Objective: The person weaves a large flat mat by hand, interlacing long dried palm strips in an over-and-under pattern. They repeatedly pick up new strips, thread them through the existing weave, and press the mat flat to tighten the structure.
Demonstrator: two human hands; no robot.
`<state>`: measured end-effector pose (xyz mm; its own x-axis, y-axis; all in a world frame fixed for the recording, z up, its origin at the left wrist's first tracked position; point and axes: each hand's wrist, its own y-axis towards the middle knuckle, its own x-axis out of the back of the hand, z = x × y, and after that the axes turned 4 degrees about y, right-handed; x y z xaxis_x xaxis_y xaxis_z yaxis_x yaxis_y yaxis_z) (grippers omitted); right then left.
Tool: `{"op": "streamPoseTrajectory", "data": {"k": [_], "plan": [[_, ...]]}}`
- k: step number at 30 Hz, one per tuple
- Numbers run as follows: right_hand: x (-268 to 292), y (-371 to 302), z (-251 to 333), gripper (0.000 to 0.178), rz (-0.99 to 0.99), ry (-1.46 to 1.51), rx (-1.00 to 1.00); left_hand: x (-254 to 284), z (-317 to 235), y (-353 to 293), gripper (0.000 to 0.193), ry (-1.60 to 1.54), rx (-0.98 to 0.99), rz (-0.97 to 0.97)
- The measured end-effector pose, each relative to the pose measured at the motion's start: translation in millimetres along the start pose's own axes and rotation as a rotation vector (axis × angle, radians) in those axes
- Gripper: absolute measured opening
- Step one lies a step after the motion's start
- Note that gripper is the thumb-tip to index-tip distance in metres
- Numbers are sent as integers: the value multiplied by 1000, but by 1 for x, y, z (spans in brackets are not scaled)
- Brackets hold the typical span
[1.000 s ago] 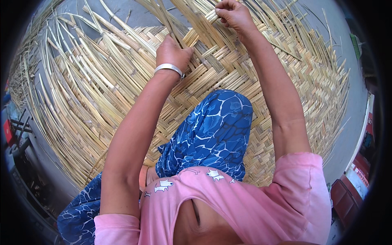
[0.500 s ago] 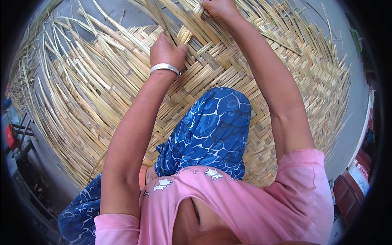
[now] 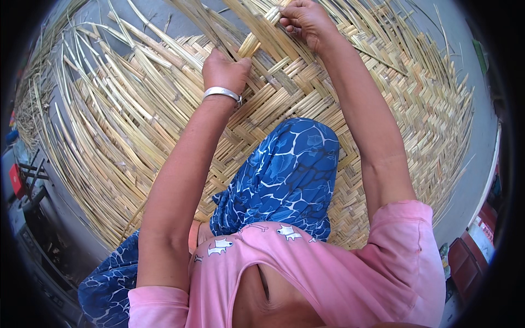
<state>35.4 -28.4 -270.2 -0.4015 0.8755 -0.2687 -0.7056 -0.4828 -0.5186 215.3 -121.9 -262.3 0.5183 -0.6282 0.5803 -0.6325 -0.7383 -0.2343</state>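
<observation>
A large half-woven mat (image 3: 311, 90) of flat, straw-coloured split-cane strips spreads in front of me and under my bent leg. My left hand (image 3: 225, 72), with a silver bangle at its wrist, is closed round several long strips (image 3: 210, 30) standing up from the weave. Part of those strips is hidden in the grip. Farther off and to the right, my right hand (image 3: 310, 26) has curled fingers. Its thumb and forefinger meet at a pale strip (image 3: 268, 16) near the top of the picture; the exact contact is hard to see.
Loose unwoven strips (image 3: 117, 117) fan out on the left. Grey floor (image 3: 183, 24) shows beyond the mat. Cut stalks lie in a heap (image 3: 27, 117) at the far left, above a small red thing (image 3: 16, 180). A dark red box-like object (image 3: 465, 262) stands at the lower right.
My right hand has come a little nearer and to the right, and its curled lower fingers show more. The left hand keeps its hold in nearly the same place.
</observation>
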Motion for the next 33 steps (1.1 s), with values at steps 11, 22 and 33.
{"op": "streamPoseTrajectory", "data": {"k": [11,22,33], "plan": [[5,6,-3,10,153,-18,-176,3,6,20,40,-126,137,155],[19,-33,-6,22,4,-207,65,5,-8,-4,40,-44,118,168],[39,-44,-13,17,-16,-257,76,9,4,-8,45,-207,93,234]]}}
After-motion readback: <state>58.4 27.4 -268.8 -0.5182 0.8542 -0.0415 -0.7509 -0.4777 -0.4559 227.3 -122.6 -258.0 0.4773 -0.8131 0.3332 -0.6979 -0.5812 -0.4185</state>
